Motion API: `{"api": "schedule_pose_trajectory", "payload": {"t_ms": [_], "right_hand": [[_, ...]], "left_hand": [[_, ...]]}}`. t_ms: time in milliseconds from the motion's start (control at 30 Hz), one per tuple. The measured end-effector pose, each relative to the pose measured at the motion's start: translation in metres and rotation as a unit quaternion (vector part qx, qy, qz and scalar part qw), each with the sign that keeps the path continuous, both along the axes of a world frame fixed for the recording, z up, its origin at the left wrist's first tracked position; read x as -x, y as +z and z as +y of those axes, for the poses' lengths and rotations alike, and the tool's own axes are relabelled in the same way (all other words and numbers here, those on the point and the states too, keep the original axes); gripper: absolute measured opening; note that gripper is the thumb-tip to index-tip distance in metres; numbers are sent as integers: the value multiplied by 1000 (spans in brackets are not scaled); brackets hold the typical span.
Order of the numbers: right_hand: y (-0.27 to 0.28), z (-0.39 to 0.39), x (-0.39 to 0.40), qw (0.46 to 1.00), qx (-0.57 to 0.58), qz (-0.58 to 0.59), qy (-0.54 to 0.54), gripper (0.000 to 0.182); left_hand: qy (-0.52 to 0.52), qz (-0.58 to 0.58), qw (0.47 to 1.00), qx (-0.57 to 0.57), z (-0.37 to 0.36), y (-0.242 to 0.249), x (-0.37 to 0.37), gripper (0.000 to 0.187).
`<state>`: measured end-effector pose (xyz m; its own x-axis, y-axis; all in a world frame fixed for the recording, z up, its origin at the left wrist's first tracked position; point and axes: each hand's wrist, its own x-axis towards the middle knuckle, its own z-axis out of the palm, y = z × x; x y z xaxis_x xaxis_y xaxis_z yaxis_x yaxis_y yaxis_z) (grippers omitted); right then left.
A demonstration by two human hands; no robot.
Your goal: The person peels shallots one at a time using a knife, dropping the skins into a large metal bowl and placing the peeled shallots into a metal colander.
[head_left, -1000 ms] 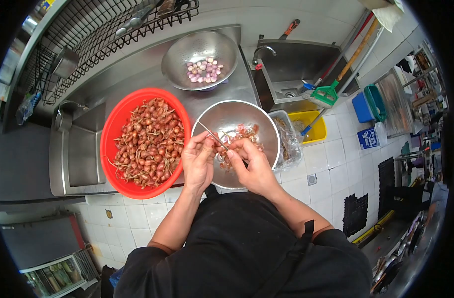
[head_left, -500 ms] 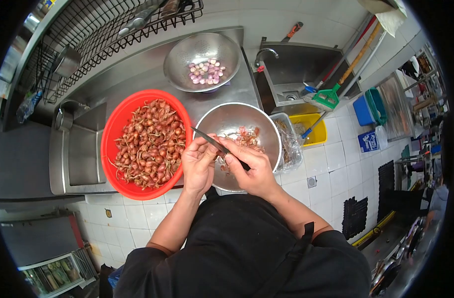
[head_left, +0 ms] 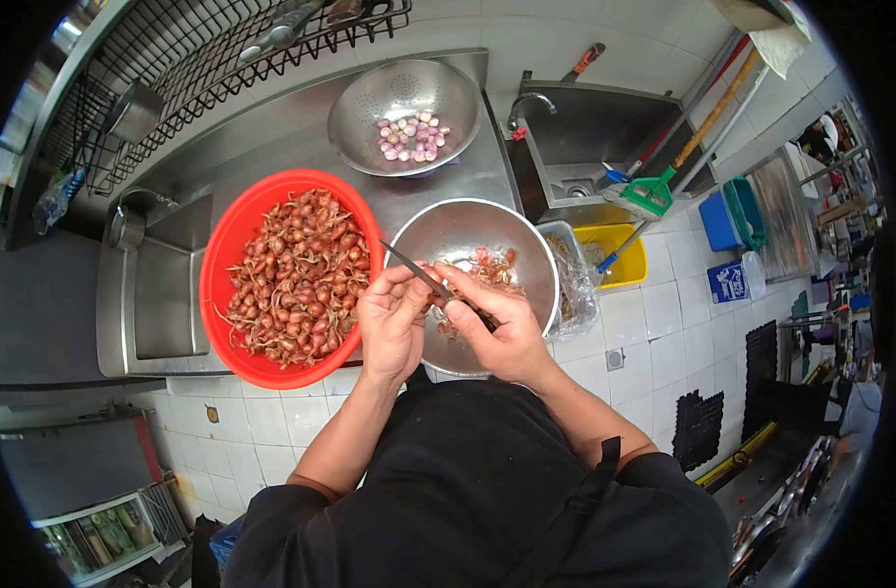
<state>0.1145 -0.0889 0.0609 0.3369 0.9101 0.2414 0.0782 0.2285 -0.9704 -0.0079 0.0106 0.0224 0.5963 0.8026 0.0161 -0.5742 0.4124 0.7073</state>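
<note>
My right hand (head_left: 502, 328) is closed around the handle of a small dark knife (head_left: 414, 266), its blade pointing up and left across my left fingertips. My left hand (head_left: 391, 318) pinches a shallot, mostly hidden by the fingers and blade. Both hands meet over the near left part of a steel bowl (head_left: 399, 235) with reddish skins (head_left: 495, 267) inside. To the left, a red basin (head_left: 213, 279) is full of unpeeled shallots (head_left: 296, 279). Behind the bowl, a steel colander (head_left: 355, 127) holds peeled pink-white shallots (head_left: 413, 137).
A steel sink (head_left: 169, 304) lies left of the basin, and another sink (head_left: 580, 147) with a tap is at the back right. Right of the bowl stand a clear plastic tub (head_left: 577, 294) and a yellow bin (head_left: 624, 257). A wire rack (head_left: 203, 88) hangs above the counter.
The whole view has shifted slightly. My hands stay together over the bowl, with only small movements of the fingers and knife.
</note>
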Motion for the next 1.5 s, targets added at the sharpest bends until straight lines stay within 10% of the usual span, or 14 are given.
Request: {"api": "schedule_pose_trajectory", "payload": {"t_ms": [233, 533, 833, 1233, 1500], "right_hand": [[-12, 0, -4, 996, -42, -81, -19, 33], [4, -11, -9, 975, 154, 158, 22, 35], [-9, -6, -7, 994, -33, -102, 1, 35], [3, -14, -10, 985, 108, 135, 7, 31], [1, -11, -5, 994, -31, -101, -8, 34]], "left_hand": [[0, 1, 1000, 12, -3, 2, -1, 19], [-27, -9, 1000, 2, -1, 3, 2, 20], [3, 4, 1000, -31, -4, 4, 0, 20], [-49, 8, 997, -53, 0, 4, 4, 27], [6, 96, 983, -154, 0, 8, 9, 28]]}}
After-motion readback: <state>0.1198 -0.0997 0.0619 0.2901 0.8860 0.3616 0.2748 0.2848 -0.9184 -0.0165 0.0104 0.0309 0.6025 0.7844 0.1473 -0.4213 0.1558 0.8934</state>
